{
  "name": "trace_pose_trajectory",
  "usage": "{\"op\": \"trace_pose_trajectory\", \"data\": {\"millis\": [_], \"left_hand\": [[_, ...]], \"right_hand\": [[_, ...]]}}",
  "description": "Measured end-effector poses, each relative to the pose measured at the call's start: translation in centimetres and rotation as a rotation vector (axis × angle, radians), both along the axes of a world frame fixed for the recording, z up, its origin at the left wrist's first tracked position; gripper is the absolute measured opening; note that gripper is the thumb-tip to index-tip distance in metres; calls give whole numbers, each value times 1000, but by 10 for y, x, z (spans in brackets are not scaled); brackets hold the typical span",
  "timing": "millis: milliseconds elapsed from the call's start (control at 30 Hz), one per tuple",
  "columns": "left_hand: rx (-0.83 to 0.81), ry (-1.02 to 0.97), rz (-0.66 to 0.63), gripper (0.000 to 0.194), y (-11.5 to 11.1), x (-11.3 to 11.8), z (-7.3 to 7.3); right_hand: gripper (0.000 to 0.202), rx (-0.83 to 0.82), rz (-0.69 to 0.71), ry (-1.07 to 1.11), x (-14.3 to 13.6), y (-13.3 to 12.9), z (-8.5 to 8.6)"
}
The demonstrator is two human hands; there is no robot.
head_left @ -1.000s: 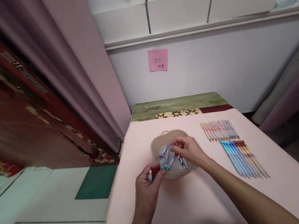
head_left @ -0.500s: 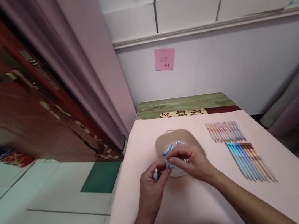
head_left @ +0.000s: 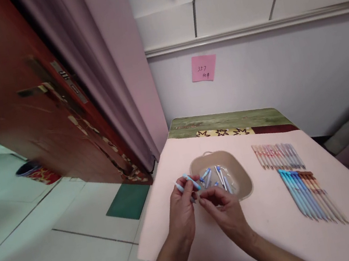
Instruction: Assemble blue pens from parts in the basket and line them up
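Observation:
My left hand [head_left: 180, 217] is closed around a pale pen barrel [head_left: 179, 187] that slants down through the fingers, its grey tip poking out below. Between the same hand's thumb and forefinger sits a light blue pen part [head_left: 191, 182]. Close by, my right hand [head_left: 228, 216] has thumb and forefinger pinched together near that tip; whatever they hold is too small to make out. Both hands are over the near left edge of a beige plastic basin [head_left: 243, 174]. Inside it lie loose pen parts [head_left: 226, 184], blue, white and clear, partly hidden by my right hand.
Right of the basin, a row of pinkish and lilac pens [head_left: 278, 156] lies behind a row of blue and brown-topped pens [head_left: 311, 196]. A pink cover [head_left: 268, 240] lies over the table. Behind stands a wall with a pink note [head_left: 203, 68]; a red door [head_left: 65, 104] is at left.
My right hand has drawn back from over the basin, towards me, showing more of the pen parts inside. The barrel and blue part in my left hand now show more plainly. The view has shifted left.

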State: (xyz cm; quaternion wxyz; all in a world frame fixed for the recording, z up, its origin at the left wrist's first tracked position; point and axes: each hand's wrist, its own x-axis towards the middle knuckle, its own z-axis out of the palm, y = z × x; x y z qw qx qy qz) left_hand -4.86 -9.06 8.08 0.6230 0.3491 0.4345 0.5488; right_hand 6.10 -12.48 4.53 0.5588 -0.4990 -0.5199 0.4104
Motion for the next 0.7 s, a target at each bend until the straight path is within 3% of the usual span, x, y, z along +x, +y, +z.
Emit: {"op": "trace_pose_trajectory", "data": {"millis": [233, 433, 700], "left_hand": [[-28, -22, 15, 29, 0, 8, 3], [-29, -9, 26, 27, 1, 16, 1], [126, 111, 125, 23, 12, -13, 16]], "right_hand": [[17, -44, 52, 114, -17, 11, -4], [30, -34, 113, 287, -18, 17, -13], [28, -121, -1, 103, 26, -2, -29]]}}
